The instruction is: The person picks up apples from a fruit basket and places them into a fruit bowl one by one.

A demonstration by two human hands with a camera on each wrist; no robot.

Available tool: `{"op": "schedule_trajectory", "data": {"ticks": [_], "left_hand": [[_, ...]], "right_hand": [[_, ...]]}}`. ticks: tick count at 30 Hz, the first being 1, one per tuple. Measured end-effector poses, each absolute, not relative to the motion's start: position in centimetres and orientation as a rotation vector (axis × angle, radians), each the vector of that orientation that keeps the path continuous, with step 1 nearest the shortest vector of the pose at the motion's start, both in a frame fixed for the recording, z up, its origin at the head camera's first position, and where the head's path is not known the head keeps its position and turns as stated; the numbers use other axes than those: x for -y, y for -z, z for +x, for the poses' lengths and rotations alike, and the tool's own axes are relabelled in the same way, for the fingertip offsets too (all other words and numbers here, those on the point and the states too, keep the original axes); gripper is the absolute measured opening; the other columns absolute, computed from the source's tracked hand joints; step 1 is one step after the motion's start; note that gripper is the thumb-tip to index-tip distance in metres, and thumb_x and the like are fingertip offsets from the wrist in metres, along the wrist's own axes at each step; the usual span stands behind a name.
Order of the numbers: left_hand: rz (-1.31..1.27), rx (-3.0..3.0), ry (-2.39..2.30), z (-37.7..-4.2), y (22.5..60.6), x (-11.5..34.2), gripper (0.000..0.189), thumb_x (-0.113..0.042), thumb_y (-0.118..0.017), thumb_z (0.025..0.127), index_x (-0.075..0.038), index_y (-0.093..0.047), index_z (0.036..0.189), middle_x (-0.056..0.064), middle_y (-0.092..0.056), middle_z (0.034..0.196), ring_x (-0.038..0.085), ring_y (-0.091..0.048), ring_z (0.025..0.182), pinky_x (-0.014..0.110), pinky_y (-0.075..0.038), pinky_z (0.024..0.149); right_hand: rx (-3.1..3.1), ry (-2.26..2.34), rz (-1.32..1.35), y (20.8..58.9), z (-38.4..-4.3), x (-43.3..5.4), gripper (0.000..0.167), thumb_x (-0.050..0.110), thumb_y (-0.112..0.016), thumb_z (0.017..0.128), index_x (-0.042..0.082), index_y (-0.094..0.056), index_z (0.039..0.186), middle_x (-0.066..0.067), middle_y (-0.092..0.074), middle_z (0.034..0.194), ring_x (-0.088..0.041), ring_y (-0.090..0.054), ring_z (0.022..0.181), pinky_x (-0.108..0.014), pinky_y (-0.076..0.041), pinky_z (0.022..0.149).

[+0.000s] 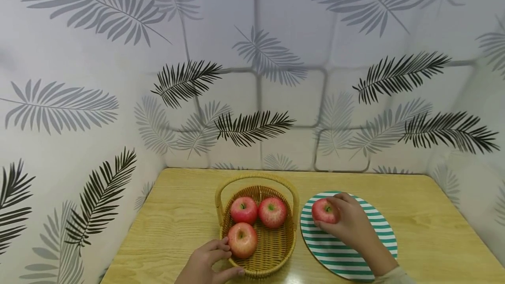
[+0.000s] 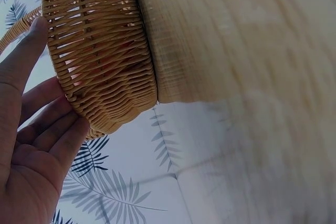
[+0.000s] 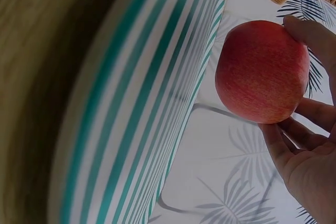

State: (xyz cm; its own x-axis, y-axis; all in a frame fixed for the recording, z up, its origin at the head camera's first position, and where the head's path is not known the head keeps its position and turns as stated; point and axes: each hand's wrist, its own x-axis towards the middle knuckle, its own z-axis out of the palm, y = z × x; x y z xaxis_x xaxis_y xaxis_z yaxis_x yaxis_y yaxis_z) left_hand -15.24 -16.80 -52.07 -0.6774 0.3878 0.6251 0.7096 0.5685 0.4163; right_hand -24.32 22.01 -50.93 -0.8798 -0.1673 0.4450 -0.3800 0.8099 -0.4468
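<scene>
In the head view, a wicker basket (image 1: pixel 271 249) with an arched handle stands on the table and holds an upper-left apple (image 1: pixel 243 209), an upper-right apple (image 1: pixel 272 212) and a front apple (image 1: pixel 242 240). My left hand (image 1: pixel 209 261) rests at its near left rim, fingertips by the front apple. Seen from the left wrist, the fingers and thumb of that hand (image 2: pixel 39 145) lie spread along the basket rim (image 2: pixel 62 72). Between thumb and fingers my right hand (image 1: pixel 352 222) holds a red apple (image 3: pixel 262 72). A gap separates this apple from the green-and-white striped round plate (image 3: pixel 139 93) below.
The light wooden table (image 1: pixel 177 214) carries the basket, with the plate to its right. Behind the table's far edge stands a pale wall covering (image 1: pixel 284 100) with a feather-like leaf pattern. The basket handle (image 1: pixel 258 175) arches above the basket's far side.
</scene>
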Motion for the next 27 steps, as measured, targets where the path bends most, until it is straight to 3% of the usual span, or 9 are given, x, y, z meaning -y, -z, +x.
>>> {"op": "schedule_trajectory", "data": {"ticks": [27], "left_hand": [[-0.867, 2.346, 0.938, -15.1, 52.0, 16.8, 0.035, -0.035, -0.091, 0.070, -0.005, -0.078, 0.083, -0.001, -0.070, 0.088, 0.020, -0.074, 0.095, 0.009, -0.054, 0.084]], "right_hand": [[2.704, -0.752, 0.366, 52.0, -26.1, -22.6, 0.068, 0.044, -0.092, 0.066, 0.002, -0.071, 0.115, -0.006, -0.062, 0.104, -0.025, -0.059, 0.093, -0.048, -0.057, 0.080]]}}
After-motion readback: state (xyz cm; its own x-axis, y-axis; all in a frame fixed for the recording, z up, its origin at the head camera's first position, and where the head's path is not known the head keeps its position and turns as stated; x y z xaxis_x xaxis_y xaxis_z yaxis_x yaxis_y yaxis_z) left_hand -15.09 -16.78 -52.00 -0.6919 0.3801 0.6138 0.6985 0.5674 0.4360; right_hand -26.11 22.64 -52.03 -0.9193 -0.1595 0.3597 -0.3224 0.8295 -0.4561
